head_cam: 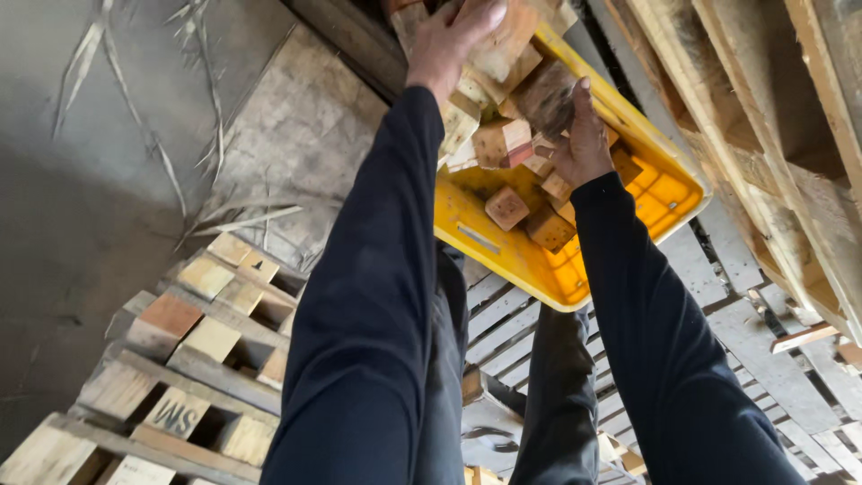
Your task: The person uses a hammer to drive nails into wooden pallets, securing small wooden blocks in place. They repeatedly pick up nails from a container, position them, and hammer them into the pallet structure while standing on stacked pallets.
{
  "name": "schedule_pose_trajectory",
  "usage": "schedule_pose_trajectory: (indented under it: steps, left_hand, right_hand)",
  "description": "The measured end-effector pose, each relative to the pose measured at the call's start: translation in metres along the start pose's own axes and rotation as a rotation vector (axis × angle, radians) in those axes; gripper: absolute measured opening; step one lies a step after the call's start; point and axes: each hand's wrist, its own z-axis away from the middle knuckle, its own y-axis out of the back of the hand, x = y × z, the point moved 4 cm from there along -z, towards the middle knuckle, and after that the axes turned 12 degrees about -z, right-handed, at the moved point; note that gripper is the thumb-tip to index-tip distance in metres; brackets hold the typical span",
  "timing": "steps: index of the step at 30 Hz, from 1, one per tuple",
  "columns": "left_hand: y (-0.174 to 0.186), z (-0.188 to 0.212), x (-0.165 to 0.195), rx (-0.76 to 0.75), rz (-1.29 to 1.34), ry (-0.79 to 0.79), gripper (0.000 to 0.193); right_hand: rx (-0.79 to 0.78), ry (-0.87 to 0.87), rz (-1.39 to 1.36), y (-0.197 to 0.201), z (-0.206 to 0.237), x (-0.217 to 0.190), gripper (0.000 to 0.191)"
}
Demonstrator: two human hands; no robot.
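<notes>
A wooden pallet [193, 359] fills the lower left, its slats and square corner blocks seen from above, resting on a grey concrete floor [81, 180] with a worn plywood sheet [296, 135] beside it. A second slatted pallet [718, 296] lies to the right, under the person's legs, and rough timber boards [772, 117] lean along the right edge.

Above the slats hangs a yellow plastic crate [503, 247], tilted with its near long wall low and its far end up toward the top edge. Its lattice floor shows bare at the right corner; the rest holds a heap of wooden blocks [507, 208] piled against the far end and left wall.

Both arms, in dark sleeves, reach up into the crate. The left hand [453, 36] is curled over a pale block [507, 40] at the top of the heap, near the crate's far end, fingers closed onto it. The right hand [584, 139] grips a darker, weathered block [546, 97] by its side, thumb and fingers wrapped round it, just above the middle of the heap.
</notes>
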Motion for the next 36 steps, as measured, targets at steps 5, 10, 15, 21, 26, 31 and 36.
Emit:
schedule_pose_trajectory:
  steps: [5,10,15,21,26,31,36]
  left_hand:
    - [-0.018,0.023,-0.027,0.085,-0.699,-0.116,0.083]
    - [-0.048,0.051,-0.063,0.06,-0.632,-0.081,0.089]
    - [-0.072,0.127,-0.101,0.049,-0.129,-0.034,0.092]
    - [-0.11,0.274,-0.026,0.064,-0.331,-0.148,0.09]
    - [-0.149,0.348,0.101,0.031,-0.461,-0.306,0.093]
    - [-0.196,0.389,0.247,0.005,-0.379,-0.71,0.1]
    - [-0.247,0.433,0.364,-0.033,-0.285,-1.009,0.108]
  right_hand:
    - [-0.252,0.154,-0.143,-0.001,-0.013,0.006,0.049]
    - [-0.169,0.122,-0.422,0.041,-0.029,0.028,0.025]
    - [-0.247,0.16,-0.542,0.091,-0.008,0.057,0.025]
    - [0.076,0.036,-0.563,0.173,0.13,0.082,0.046]
    - [0.093,0.098,-0.651,0.221,0.248,0.042,0.058]
    - [0.143,0.447,-0.785,0.285,0.339,-0.053,0.058]
    - [-0.091,0.786,-0.711,0.298,0.441,-0.203,0.067]
